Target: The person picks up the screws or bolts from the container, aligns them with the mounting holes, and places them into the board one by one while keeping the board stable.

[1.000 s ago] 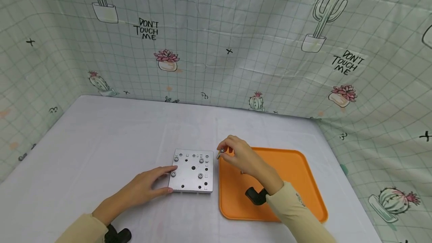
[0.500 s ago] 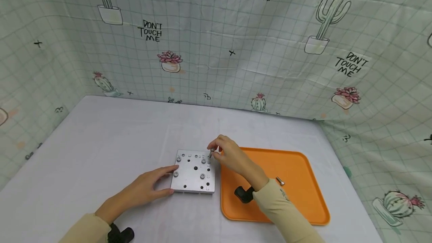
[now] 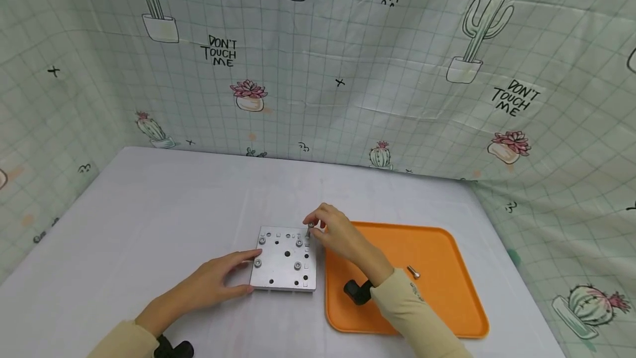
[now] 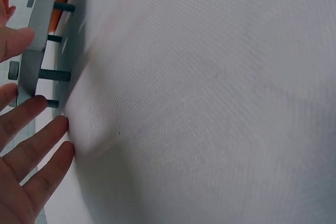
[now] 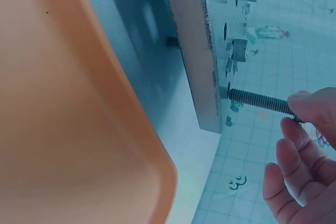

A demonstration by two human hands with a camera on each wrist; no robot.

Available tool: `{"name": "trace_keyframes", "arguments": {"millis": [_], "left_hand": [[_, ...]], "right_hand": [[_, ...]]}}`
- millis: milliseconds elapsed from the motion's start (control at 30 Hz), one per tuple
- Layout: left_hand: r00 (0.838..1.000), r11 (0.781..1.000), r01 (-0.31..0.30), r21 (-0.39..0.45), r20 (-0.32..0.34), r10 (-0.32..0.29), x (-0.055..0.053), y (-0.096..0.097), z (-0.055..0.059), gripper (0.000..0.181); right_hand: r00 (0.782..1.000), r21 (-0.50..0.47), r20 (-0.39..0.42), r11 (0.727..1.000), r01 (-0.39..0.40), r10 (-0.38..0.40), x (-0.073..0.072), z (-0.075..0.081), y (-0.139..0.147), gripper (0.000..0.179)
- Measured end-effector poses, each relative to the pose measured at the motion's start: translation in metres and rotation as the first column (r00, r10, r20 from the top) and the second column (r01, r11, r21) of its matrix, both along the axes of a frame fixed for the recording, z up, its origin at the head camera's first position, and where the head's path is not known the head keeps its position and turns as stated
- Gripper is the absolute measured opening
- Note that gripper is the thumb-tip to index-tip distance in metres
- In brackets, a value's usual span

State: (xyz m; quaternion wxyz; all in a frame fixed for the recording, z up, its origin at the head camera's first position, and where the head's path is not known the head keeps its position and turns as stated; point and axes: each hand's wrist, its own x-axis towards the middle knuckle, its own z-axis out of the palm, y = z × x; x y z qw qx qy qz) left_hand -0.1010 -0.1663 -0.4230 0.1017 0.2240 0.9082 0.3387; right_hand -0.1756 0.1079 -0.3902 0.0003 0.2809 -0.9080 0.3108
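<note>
A silver metal plate [image 3: 278, 278] with several holes stands raised on bolts that pass through it; their threaded ends [image 4: 55, 75] show below in the left wrist view. Thumb and index finger of my left hand [image 3: 211, 280] touch the plate's left side, the other fingers spread and nearly straight. My right hand [image 3: 340, 239] pinches a threaded bolt [image 5: 260, 101] near its head between thumb and fingers. The bolt's tip is right at a hole near the plate's back right corner. Several socket-head bolts [image 3: 297, 266] sit in the plate with their heads up.
An orange tray [image 3: 447, 303] lies to the right of the plate, under my right forearm. One loose bolt [image 3: 413, 272] rests in it. A white cloth [image 3: 199, 198] covers the table, and a patterned curtain [image 3: 308, 109] hangs behind.
My right hand has moved left from above the tray's corner to the plate's back right corner, carrying the bolt, now turned tip down. The left hand stays on the plate.
</note>
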Motion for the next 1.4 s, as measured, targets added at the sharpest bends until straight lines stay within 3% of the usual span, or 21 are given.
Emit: {"name": "trace_keyframes", "arguments": {"millis": [333,533,1200,1400], "left_hand": [[1.0,1.0,-0.017,-0.012,0.018,0.017,0.001,0.002,-0.006,0.063],[1.0,1.0,-0.008,-0.007,-0.002,0.008,0.0,0.0,-0.007,0.063],[1.0,1.0,0.009,0.017,0.024,-0.01,0.001,-0.002,-0.006,0.063],[1.0,1.0,0.018,0.018,0.005,-0.018,0.0,-0.002,-0.006,0.063]], "right_hand": [[1.0,0.009,0.012,1.0,0.022,-0.022,0.004,-0.002,-0.001,0.013],[0.999,0.045,-0.028,0.999,0.016,-0.014,0.006,-0.002,-0.003,0.013],[0.999,0.142,-0.041,0.99,0.0,0.006,0.005,-0.013,-0.005,0.013],[0.999,0.181,-0.035,0.983,0.005,0.001,0.005,-0.016,-0.006,0.013]]}}
